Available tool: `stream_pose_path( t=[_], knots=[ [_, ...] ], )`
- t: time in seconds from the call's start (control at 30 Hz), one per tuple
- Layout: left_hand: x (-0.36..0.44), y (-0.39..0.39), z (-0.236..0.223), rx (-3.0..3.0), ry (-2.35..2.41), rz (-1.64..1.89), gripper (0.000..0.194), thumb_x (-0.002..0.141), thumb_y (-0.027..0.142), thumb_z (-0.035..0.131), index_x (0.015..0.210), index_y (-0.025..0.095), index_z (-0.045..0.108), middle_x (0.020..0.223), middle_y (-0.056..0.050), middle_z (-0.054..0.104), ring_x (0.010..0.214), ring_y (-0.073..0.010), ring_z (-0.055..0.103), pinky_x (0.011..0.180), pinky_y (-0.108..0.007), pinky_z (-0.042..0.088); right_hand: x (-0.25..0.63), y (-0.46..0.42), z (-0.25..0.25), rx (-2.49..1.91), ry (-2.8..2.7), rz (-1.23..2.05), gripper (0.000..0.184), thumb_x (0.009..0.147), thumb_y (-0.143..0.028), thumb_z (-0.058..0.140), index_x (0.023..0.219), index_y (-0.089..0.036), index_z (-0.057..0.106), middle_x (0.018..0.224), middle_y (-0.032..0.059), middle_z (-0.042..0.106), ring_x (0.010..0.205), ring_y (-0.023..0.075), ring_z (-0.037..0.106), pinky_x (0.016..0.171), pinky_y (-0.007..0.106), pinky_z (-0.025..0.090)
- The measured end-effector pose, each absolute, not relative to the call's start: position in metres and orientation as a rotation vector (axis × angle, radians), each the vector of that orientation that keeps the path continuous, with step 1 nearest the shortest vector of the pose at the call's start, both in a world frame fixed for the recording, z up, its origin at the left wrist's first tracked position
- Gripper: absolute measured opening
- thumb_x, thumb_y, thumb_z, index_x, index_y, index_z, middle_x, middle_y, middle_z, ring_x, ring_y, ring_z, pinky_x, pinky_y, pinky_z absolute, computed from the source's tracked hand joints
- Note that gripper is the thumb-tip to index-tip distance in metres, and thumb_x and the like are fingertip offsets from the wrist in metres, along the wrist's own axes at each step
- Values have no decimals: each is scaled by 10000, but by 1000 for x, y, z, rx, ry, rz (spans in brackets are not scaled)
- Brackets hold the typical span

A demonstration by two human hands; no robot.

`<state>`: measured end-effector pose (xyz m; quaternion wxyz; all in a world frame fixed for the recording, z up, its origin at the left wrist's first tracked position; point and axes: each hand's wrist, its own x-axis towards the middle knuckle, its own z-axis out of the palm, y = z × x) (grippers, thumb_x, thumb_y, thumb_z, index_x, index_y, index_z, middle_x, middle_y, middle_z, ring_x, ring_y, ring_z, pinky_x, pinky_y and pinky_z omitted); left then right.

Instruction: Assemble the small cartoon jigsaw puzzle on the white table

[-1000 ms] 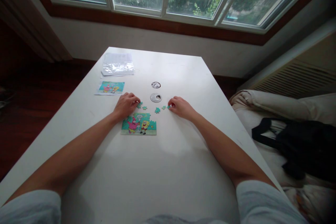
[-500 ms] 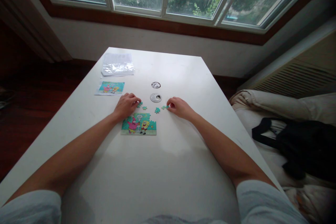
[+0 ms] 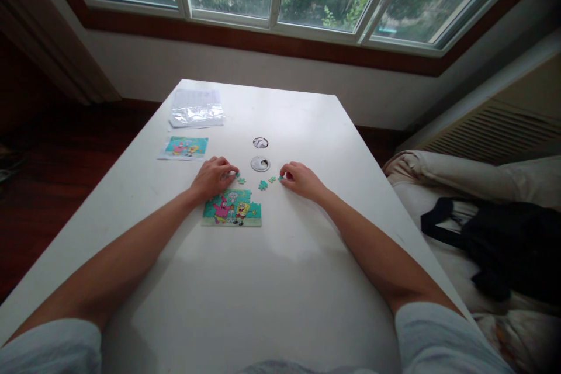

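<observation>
A partly assembled jigsaw puzzle (image 3: 232, 210) with cartoon figures lies flat on the white table, its upper right corner open and stepped. Just beyond its upper left edge, my left hand (image 3: 213, 177) is closed, fingertips pinched on a small green puzzle piece (image 3: 237, 174) that they mostly cover. My right hand (image 3: 300, 179) pinches another puzzle piece (image 3: 280, 179) against the tabletop, right of the puzzle. Between the hands lie a few loose pieces: a teal puzzle piece (image 3: 263, 185), a smaller green puzzle piece (image 3: 272, 179) and one puzzle piece (image 3: 241, 181) near my left fingertips.
A reference picture (image 3: 186, 148) of the same scene lies beyond my left hand, with a clear plastic sleeve (image 3: 197, 109) farther back. Two round fittings, a metal disc (image 3: 260, 164) and a hole (image 3: 260, 142), sit mid-table. A sofa with a dark bag (image 3: 504, 239) stands at right.
My right hand has shifted slightly right, and a gap now shows between its piece and the neighbouring one. My left fingers cover more of the pieces beneath them. The assembled puzzle looks unchanged.
</observation>
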<state>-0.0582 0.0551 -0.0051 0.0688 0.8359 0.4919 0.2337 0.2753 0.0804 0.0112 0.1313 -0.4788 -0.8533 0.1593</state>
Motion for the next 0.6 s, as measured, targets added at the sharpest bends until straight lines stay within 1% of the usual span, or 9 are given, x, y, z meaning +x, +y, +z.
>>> stream_pose_path(
  t=[0.27, 0.5, 0.6],
  knots=[
    [-54, 53, 1, 2481, 1465, 676, 222, 898, 311, 616, 1043, 257, 776, 982, -60, 659, 938, -237, 559, 900, -397, 447, 274, 79, 13, -1402, -2478, 447, 102, 883, -214, 642, 979, -201, 675, 886, 33, 610, 842, 166, 534, 758, 264, 369],
    [-52, 51, 3, 2409, 1476, 718, 147, 836, 260, 644, 966, 227, 704, 908, -45, 673, 927, -242, 575, 871, -388, 456, 275, 78, 12, -1393, -2481, 445, 99, 898, -232, 643, 986, -202, 675, 891, 37, 612, 849, 171, 536, 767, 269, 379],
    [-53, 51, 1, 2338, 1500, 750, 131, 820, 261, 658, 942, 224, 687, 869, -34, 666, 901, -230, 591, 844, -370, 471, 274, 78, 14, -1392, -2483, 443, 93, 897, -231, 646, 980, -200, 675, 888, 37, 610, 845, 169, 535, 760, 267, 378]
  ],
)
